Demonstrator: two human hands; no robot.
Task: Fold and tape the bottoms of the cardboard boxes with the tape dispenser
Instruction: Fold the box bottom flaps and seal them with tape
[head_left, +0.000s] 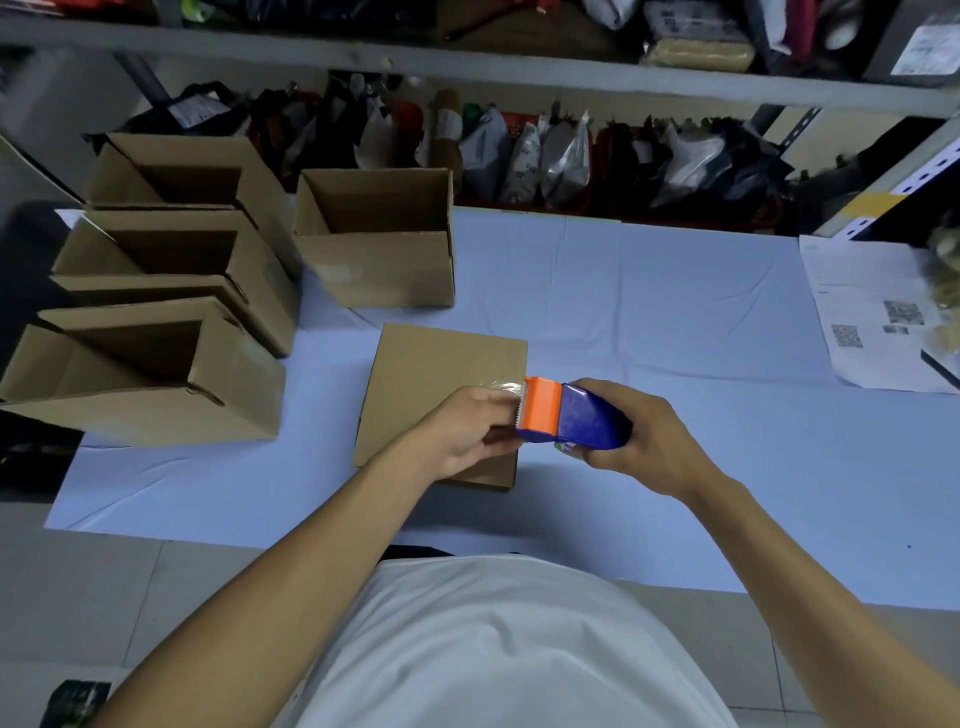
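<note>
On the worktop (649, 322), the cardboard box (441, 384) lay bottom-up just in front of you, long axis running near to far, its right edge under both hands. Your right hand (639, 441) gripped the tape dispenser (571, 418), pointing left across the box. Your left hand (467, 431) seemed to pinch the tape end at the blade, though glare blurred it.

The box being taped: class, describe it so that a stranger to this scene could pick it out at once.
Start at the pale blue sheet covering the table. Near its front edge, just ahead of the person, lies one cardboard box under both hands, which hold an orange and blue tape dispenser at its right edge. Unlike the four open-topped boxes to the left and behind, its upward face is closed flat.
</note>
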